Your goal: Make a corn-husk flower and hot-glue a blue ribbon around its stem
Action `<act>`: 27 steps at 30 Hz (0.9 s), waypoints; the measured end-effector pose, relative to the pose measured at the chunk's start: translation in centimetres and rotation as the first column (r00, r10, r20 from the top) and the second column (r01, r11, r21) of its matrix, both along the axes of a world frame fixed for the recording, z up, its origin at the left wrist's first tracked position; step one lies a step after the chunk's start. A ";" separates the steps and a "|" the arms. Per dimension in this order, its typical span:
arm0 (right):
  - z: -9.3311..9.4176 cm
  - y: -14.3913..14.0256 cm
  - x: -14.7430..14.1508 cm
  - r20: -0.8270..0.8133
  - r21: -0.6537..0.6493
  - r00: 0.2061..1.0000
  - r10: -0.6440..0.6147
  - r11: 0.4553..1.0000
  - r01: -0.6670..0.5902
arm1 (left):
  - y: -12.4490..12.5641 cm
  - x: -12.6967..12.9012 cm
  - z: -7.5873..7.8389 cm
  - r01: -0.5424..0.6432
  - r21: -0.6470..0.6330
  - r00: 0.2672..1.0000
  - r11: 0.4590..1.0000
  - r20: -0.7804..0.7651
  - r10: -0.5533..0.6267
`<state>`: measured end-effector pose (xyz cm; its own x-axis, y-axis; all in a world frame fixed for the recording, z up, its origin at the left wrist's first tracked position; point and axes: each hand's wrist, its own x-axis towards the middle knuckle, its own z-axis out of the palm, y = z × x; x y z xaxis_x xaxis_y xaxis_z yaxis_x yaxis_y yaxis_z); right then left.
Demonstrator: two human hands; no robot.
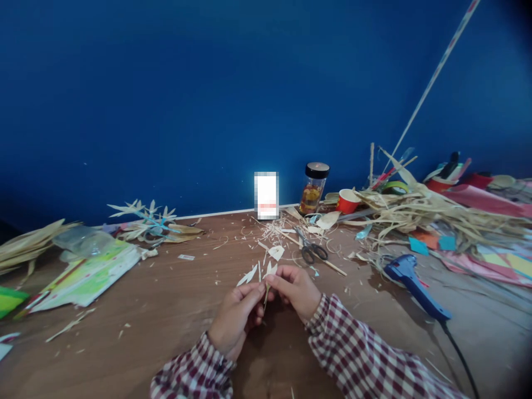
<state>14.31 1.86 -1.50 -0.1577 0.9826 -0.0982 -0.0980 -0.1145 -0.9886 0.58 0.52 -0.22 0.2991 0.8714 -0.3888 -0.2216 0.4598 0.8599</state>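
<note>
Where the two hands meet above the middle of the wooden table point(174, 316), they pinch a small bunch of pale leaf strips point(261, 272) between them. The left hand point(236, 321) is closed, thumb and fingers pressed on the lower stem of the bunch; the right hand point(297, 289) is curled shut on the same stem just beside it, fingertips touching the left hand's. The pointed pale tips fan upward from the grip. Both wrists wear red-and-white checked sleeves point(357, 354).

Just beyond the hands, toward the table's back edge, lie scissors point(312, 250) among pale cuttings. A blue glue gun point(413, 284) rests toward the right edge, its cord running to the front. At the back edge stand a dark-lidded jar point(313, 188) and a red paper cup point(347, 201), beside a heap of dried strips point(419, 213). Coloured paper sheets point(85, 276) lie near the left edge.
</note>
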 end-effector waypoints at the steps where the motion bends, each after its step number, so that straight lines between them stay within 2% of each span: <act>1: 0.0 0.0 0.0 -0.002 -0.002 1.000 0.003 1.000 -0.003 | 0.0 0.0 -0.1 0.001 0.002 1.000 1.000 -0.004 -0.001; 7: 0.2 -0.2 -0.1 -0.040 0.009 0.999 0.005 1.000 -0.005 | 0.1 -0.2 -0.8 0.004 0.023 1.000 1.000 -0.025 -0.004; 17: 0.3 -0.3 -0.1 -0.028 0.040 0.999 0.025 0.999 -0.024 | 0.0 -0.3 -0.7 0.029 0.003 0.999 1.000 -0.017 -0.029; 27: -0.2 0.1 0.0 -0.028 0.015 0.996 0.085 0.996 -0.085 | 0.1 -0.2 -0.4 -0.052 -0.003 0.998 0.999 0.033 0.052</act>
